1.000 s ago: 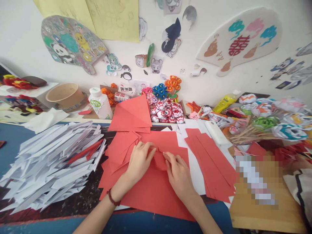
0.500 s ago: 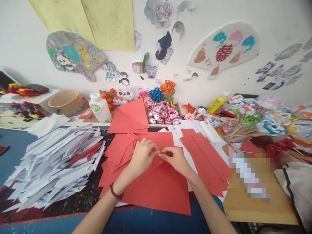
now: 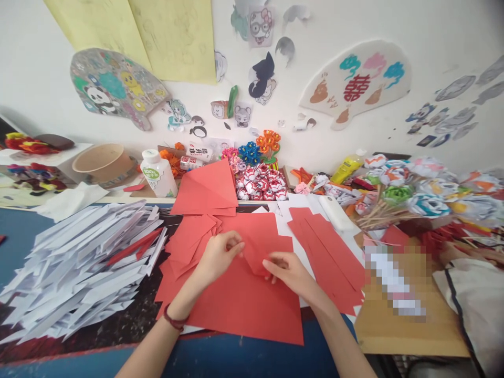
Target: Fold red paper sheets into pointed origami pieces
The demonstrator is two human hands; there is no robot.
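Observation:
Over large red sheets (image 3: 252, 310) on the table, my right hand (image 3: 289, 270) pinches the lower edge of a small red paper piece (image 3: 254, 254). My left hand (image 3: 220, 254) is to the left of that piece, its fingers curled and apart, with nothing seen between them. Smaller red squares (image 3: 189, 241) lie in a loose stack left of my left hand. Long red strips (image 3: 328, 252) rest on white paper to the right. Another red sheet (image 3: 208, 186) leans at the back.
Many folded white paper strips (image 3: 86, 268) are heaped on the left. Behind stand a white bottle (image 3: 159, 173), a round tan bowl (image 3: 104, 163) and red-white paper flowers (image 3: 262, 184). Paper flowers on sticks (image 3: 431, 205) lie at the right above a brown board (image 3: 409, 336).
My hands have moved apart. The left has let go and shifted left; the right has moved slightly down with the small red piece. The view has shifted a little.

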